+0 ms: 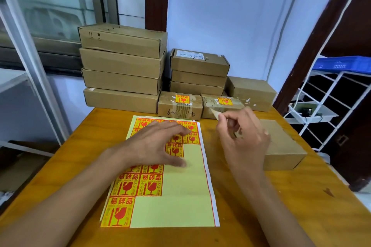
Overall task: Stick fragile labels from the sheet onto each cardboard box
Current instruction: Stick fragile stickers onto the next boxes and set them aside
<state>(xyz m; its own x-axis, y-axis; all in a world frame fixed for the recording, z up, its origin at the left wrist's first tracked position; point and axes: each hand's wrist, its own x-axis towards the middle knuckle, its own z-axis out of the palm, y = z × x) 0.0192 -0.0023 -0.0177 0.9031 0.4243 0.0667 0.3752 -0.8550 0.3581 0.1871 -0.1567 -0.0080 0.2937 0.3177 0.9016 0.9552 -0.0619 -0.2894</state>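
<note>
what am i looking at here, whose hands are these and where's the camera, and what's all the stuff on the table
There is no machine here: these are a person's two bare hands, filmed by one wide-angle camera worn on the head, looking forward and down. That is why the arms come in from the bottom edge.

On the wooden table lies a yellow sheet of labels; the red and yellow squares are fragile stickers, and the plain areas are where some have been peeled off. The left hand rests flat on the sheet, fingers spread. The right hand pinches something small and pale at its fingertips; it looks like a peeled label seen from the back, but I cannot be sure.

Behind are stacked cardboard boxes. Two small taped boxes in front already carry a sticker. One plain box sits by the right hand.
</note>
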